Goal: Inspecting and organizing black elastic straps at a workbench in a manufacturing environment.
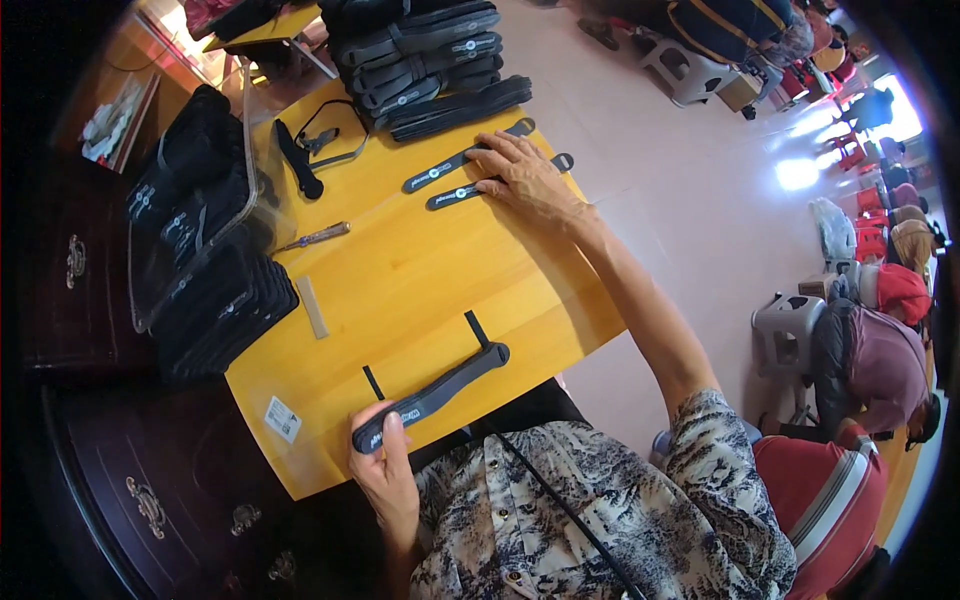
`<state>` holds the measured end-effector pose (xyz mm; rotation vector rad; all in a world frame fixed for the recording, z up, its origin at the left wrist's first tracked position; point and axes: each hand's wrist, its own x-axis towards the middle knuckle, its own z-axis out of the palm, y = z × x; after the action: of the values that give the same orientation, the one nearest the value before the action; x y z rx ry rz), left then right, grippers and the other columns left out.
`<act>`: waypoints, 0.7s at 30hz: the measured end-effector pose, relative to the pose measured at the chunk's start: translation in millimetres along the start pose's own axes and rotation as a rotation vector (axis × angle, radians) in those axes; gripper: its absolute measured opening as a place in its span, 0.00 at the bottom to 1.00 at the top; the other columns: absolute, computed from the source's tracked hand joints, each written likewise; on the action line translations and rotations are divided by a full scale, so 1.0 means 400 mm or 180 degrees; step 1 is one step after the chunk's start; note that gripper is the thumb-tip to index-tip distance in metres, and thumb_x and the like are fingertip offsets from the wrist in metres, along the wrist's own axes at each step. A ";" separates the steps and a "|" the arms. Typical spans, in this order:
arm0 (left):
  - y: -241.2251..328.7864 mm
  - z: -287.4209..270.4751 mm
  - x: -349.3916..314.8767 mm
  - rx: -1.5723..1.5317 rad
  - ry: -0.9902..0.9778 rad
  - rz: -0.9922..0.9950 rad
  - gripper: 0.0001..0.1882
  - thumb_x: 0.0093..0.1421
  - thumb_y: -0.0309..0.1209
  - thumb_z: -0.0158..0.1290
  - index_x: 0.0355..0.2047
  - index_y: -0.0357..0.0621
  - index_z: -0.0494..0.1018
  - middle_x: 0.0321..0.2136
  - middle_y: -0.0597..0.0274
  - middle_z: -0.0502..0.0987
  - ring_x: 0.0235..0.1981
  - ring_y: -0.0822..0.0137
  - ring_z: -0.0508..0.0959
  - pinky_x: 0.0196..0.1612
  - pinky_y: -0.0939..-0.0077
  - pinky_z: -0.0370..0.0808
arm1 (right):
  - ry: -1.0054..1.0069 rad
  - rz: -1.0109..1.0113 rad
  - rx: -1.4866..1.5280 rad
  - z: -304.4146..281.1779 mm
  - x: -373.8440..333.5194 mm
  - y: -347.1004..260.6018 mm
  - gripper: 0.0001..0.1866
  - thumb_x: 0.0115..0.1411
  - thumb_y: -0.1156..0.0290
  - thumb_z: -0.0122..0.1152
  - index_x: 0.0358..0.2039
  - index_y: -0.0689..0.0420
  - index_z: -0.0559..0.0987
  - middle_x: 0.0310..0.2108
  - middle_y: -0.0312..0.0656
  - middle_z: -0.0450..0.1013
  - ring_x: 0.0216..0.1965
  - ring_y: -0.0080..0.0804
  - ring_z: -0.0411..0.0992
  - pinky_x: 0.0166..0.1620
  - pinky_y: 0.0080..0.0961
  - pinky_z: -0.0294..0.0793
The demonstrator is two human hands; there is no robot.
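My left hand [388,480] pinches the near-left end of a padded dark grey strap [440,388], thumb on top. Two short black tabs stick out from the strap's far side, and its other end lies on the yellow table [400,270]. At the table's far right, my right hand [530,180] rests over two flat black strips with rounded ends, its fingers stretched out across them. One is the farther strip [430,178], the other the nearer strip [455,197]; they lie almost side by side, each with a slot at its right end.
Stacked dark straps [425,60] stand at the table's back. A clear plastic bin [245,180] of black straps borders the left side, by another black stack [225,310]. A screwdriver [318,236], a beige strip [312,308] and a white label [282,420] lie on the table.
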<state>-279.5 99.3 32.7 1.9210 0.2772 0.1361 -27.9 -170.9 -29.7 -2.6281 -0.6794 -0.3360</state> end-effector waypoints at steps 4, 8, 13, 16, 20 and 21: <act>-0.002 -0.016 0.006 -0.0852 -0.0037 -0.0537 0.10 0.65 0.30 0.48 0.39 0.34 0.70 0.23 0.63 0.73 0.23 0.77 0.72 0.26 0.84 0.69 | 0.0284 -0.0222 -0.0047 -0.023 -0.025 -0.064 0.23 0.60 0.62 0.56 0.55 0.52 0.69 0.59 0.45 0.61 0.61 0.44 0.57 0.62 0.40 0.57; 0.003 -0.024 0.013 -0.0944 -0.0243 -0.0255 0.10 0.65 0.29 0.45 0.38 0.32 0.69 0.23 0.59 0.74 0.22 0.73 0.73 0.24 0.80 0.69 | -0.0252 -0.0570 0.1347 -0.102 -0.114 -0.303 0.30 0.52 0.61 0.63 0.55 0.54 0.68 0.54 0.46 0.66 0.56 0.45 0.62 0.58 0.41 0.61; 0.026 -0.025 0.027 -0.1522 -0.0792 -0.0077 0.16 0.57 0.22 0.54 0.45 0.35 0.65 0.35 0.60 0.69 0.31 0.75 0.71 0.33 0.82 0.70 | -0.1278 -0.0431 0.2132 -0.105 -0.240 -0.454 0.21 0.50 0.70 0.62 0.46 0.56 0.71 0.40 0.46 0.74 0.45 0.47 0.71 0.51 0.36 0.67; 0.014 -0.045 0.037 -0.2050 -0.0746 0.0211 0.24 0.51 0.15 0.54 0.48 0.37 0.61 0.37 0.59 0.66 0.36 0.72 0.69 0.38 0.80 0.69 | -0.1059 0.1393 0.3170 -0.130 -0.280 -0.461 0.14 0.51 0.76 0.56 0.40 0.59 0.73 0.29 0.40 0.73 0.34 0.30 0.72 0.40 0.26 0.70; 0.039 -0.037 0.053 -0.2746 -0.0701 0.0180 0.24 0.46 0.09 0.50 0.43 0.40 0.60 0.34 0.61 0.63 0.34 0.70 0.67 0.36 0.78 0.69 | -0.0331 0.2571 0.3984 -0.164 -0.311 -0.449 0.11 0.51 0.81 0.49 0.36 0.63 0.74 0.27 0.31 0.68 0.30 0.17 0.64 0.34 0.14 0.64; 0.044 -0.036 0.059 -0.3153 -0.0811 0.0158 0.24 0.45 0.09 0.50 0.42 0.41 0.60 0.33 0.61 0.63 0.33 0.70 0.66 0.35 0.79 0.69 | -0.0283 0.2606 0.4036 -0.170 -0.310 -0.452 0.09 0.53 0.80 0.51 0.36 0.63 0.74 0.27 0.31 0.68 0.29 0.16 0.63 0.34 0.14 0.63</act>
<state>-257.7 112.6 53.3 0.9435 -0.0265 0.0418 -233.9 -106.5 48.7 -1.4659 0.2100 0.3649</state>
